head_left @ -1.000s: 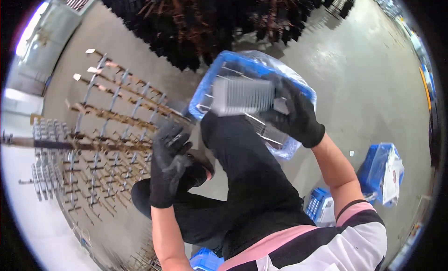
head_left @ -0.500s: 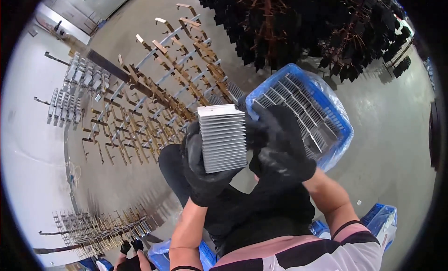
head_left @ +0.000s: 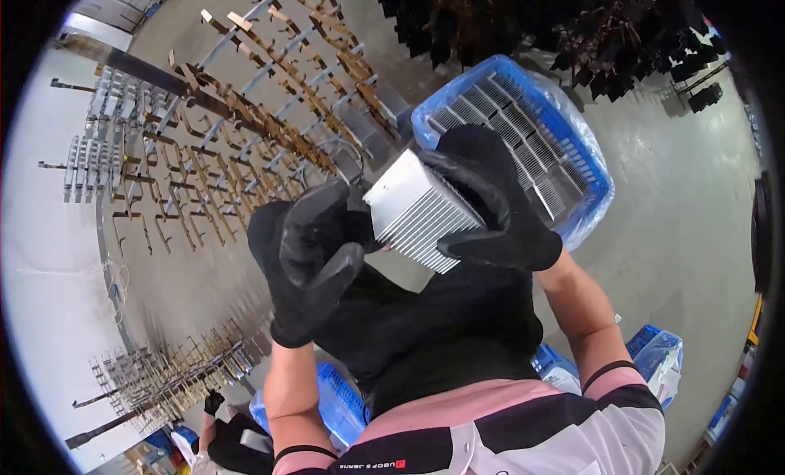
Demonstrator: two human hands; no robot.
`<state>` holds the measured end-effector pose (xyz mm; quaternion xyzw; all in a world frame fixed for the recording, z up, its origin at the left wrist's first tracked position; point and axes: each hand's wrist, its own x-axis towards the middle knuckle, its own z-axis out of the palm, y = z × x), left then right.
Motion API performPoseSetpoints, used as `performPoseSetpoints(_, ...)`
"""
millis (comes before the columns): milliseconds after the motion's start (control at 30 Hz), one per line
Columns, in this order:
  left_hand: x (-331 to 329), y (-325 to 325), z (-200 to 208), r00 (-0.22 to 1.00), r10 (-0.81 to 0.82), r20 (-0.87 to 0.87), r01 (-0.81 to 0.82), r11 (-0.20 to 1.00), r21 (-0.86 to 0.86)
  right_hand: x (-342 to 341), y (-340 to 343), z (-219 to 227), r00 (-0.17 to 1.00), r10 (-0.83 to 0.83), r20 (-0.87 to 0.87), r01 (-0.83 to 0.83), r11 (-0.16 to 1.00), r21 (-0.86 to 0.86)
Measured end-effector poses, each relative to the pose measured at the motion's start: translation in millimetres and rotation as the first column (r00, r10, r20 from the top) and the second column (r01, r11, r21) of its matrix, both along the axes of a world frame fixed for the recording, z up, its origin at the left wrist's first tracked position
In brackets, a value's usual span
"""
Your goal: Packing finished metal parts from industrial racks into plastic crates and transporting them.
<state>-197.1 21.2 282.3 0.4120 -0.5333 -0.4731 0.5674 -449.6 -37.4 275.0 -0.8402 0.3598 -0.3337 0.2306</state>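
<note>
A silver finned aluminium block (head_left: 419, 212) is held up in front of me, tilted. My right hand (head_left: 491, 199), in a black glove, is wrapped over its right side and top. My left hand (head_left: 315, 254), also in a black glove, touches the block's left edge with its fingers curled against it. Just behind the block stands a blue plastic crate (head_left: 589, 160) lined with clear film and filled with several more finned blocks (head_left: 523, 140).
A metal hanging rack with rows of brown hooks (head_left: 245, 123) stretches across the left and top. Dark hung parts (head_left: 523, 17) fill the upper edge. More blue crates (head_left: 654, 356) sit on the grey floor at lower right. Another person's gloved hand (head_left: 233, 434) shows at bottom left.
The block has tilted and shifted right, and my left hand has slid from under it to its left edge. The view has swung slightly toward the rack.
</note>
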Motion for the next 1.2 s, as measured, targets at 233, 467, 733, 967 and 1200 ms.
performPoseSetpoints(233, 22, -10, 3, 0.823, -0.358, 0.440, 0.272, 0.930, 0.247, 2, 17, -22, 0.999, 0.052, -0.001, -0.051, 0.995, 0.089)
performPoseSetpoints(467, 21, -7, 1, 0.815, -0.380, 0.438, 0.293, 0.922, 0.253, 5, 19, -27, 0.969, 0.199, 0.148, -0.225, 0.957, 0.182)
performPoseSetpoints(733, 17, -9, 18, 0.692, -0.514, 0.507, 0.365, 0.855, 0.368, 6, 20, -30, 0.931, 0.309, 0.195, -0.330, 0.940, 0.084)
performPoseSetpoints(967, 14, -4, 17, 0.621, -0.440, 0.648, 0.334, 0.897, 0.288, 11, 27, -25, 0.930, 0.308, 0.202, -0.340, 0.928, 0.152)
performPoseSetpoints(1200, 10, 8, 11, 0.560, -0.375, 0.739, 0.363, 0.913, 0.188, 10, 40, -27, 0.938, 0.309, 0.155, -0.335, 0.922, 0.196)
